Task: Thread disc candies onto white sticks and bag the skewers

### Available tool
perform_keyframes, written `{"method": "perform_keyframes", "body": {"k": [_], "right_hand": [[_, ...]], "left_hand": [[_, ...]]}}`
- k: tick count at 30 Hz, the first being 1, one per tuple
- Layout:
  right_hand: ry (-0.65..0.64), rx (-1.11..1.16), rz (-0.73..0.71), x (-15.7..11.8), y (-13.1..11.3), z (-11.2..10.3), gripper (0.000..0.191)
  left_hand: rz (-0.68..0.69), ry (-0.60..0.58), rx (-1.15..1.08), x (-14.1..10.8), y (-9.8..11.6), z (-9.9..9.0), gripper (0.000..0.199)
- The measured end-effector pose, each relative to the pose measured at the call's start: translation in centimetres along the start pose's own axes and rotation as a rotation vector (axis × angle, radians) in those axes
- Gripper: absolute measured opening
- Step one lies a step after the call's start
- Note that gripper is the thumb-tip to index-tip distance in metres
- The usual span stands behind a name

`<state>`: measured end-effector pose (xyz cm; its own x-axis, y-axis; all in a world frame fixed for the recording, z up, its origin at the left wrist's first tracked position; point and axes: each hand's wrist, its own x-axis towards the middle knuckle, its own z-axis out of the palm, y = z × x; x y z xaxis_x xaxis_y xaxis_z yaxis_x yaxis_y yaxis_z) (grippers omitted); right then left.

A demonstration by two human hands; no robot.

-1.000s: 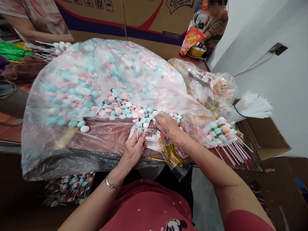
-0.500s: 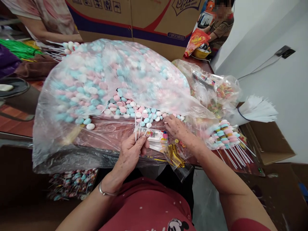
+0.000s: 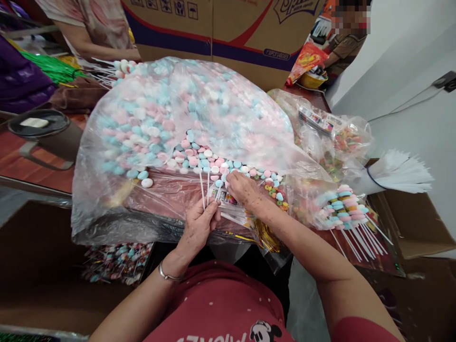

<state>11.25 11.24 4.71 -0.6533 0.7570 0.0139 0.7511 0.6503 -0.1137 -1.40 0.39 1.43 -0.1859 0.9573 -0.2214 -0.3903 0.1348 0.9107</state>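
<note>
My left hand (image 3: 201, 221) is closed around several thin white sticks (image 3: 202, 190), which stand up and fan slightly apart above the thumb. My right hand (image 3: 244, 190) has its fingers bent together close to the top of the rightmost stick; what they pinch, if anything, is hidden. Just beyond both hands, pink, blue and white button-shaped candies (image 3: 192, 160) spill from the mouth of a large clear plastic bag (image 3: 89, 190). Small ring-shaped gummies (image 3: 274, 192) lie beside my right wrist. Printed packets (image 3: 228, 197) are partly covered under my hands.
Finished candy skewers (image 3: 344, 209) lie at right, near a bundle of white sticks (image 3: 402, 173). Gold twist ties (image 3: 267, 235) rest at the table edge. A lidded mug (image 3: 53, 137) stands left. A large carton (image 3: 213, 42) blocks the back; two other people are beyond.
My right hand has moved left from the candy pile to the tops of the sticks, uncovering the ring gummies. My left hand keeps its hold. The whole view has shifted a little.
</note>
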Motion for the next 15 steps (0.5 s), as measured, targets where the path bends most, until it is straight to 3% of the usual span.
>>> {"method": "perform_keyframes", "body": {"k": [6, 15], "right_hand": [[-0.098, -0.065, -0.041, -0.4, 0.2, -0.6, 0.02], [-0.049, 0.001, -0.047, -0.4, 0.7, 0.2, 0.019]], "left_hand": [[0.008, -0.031, 0.063, 0.1, 0.1, 0.0, 0.032], [0.008, -0.043, 0.118, 0.0, 0.4, 0.1, 0.035]]}}
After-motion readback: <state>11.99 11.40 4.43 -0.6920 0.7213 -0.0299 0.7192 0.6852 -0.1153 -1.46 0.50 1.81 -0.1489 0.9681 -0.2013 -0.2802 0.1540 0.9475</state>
